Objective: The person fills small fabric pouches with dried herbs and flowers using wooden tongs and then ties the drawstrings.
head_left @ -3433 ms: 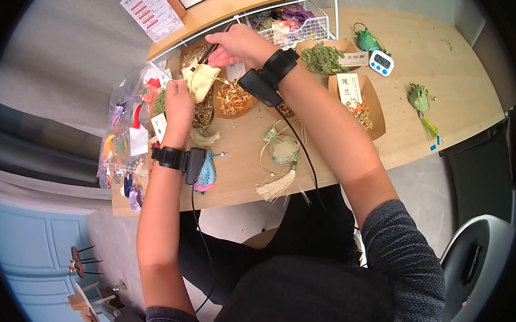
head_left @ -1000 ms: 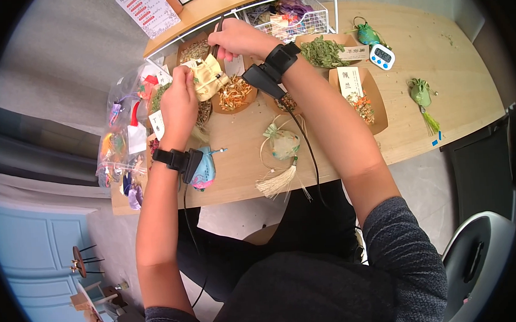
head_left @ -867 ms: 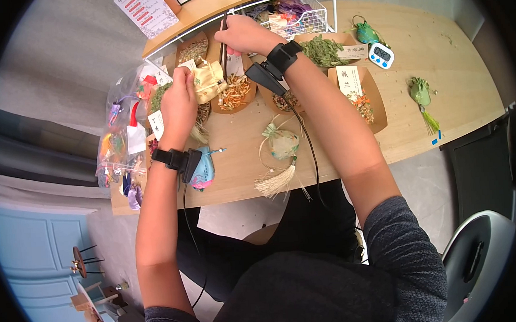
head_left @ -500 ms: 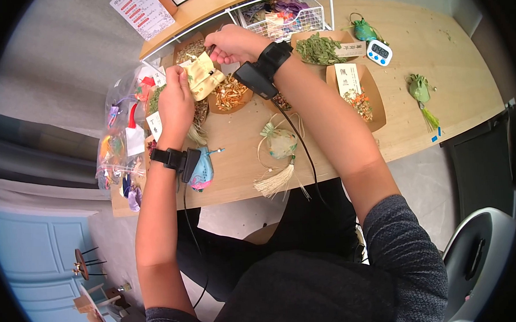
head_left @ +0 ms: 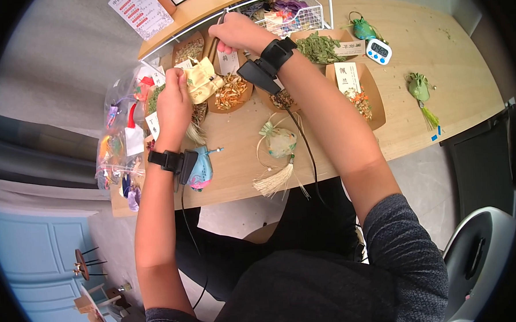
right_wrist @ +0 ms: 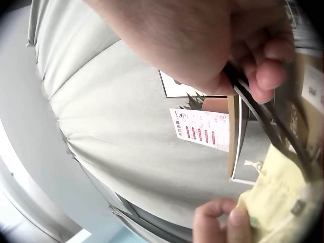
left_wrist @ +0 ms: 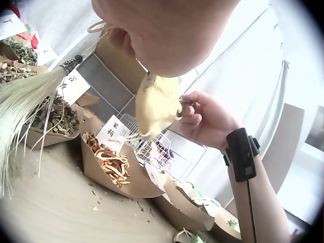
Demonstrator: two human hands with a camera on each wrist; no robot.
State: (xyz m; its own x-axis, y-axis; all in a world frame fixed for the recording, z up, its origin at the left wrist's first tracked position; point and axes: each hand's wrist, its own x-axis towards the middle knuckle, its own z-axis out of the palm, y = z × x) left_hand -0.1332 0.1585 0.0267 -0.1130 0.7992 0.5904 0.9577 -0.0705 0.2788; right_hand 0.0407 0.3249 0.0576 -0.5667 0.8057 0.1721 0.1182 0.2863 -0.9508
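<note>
My left hand [head_left: 174, 107] pinches the edge of a pale yellow drawstring pouch [head_left: 204, 83], holding it up over the herb trays. In the left wrist view the pouch [left_wrist: 157, 109] hangs below the hand, and a cream tassel [left_wrist: 30, 96] dangles at the left. Above and to the right of the pouch, my right hand [head_left: 238, 32] grips dark tweezers [right_wrist: 260, 119]. Their two prongs run down to the pouch's mouth in the right wrist view, where the lower ends overlap the yellow cloth [right_wrist: 276, 197]. What lies inside the pouch is hidden.
Under the hands stands a paper tray of orange-white dried strips [head_left: 230, 93], with other herb trays around. Green leaves fill another tray [head_left: 319, 48]. A blue sachet [head_left: 201, 172], a pale green sachet [head_left: 281, 142] and a timer [head_left: 379, 51] lie on the table. A wire basket [head_left: 298, 21] sits behind.
Over the last second the right hand has dipped the tweezers to the pouch's mouth, then lifted and turned them more upright. The left hand keeps holding the pouch, shifted slightly left.
</note>
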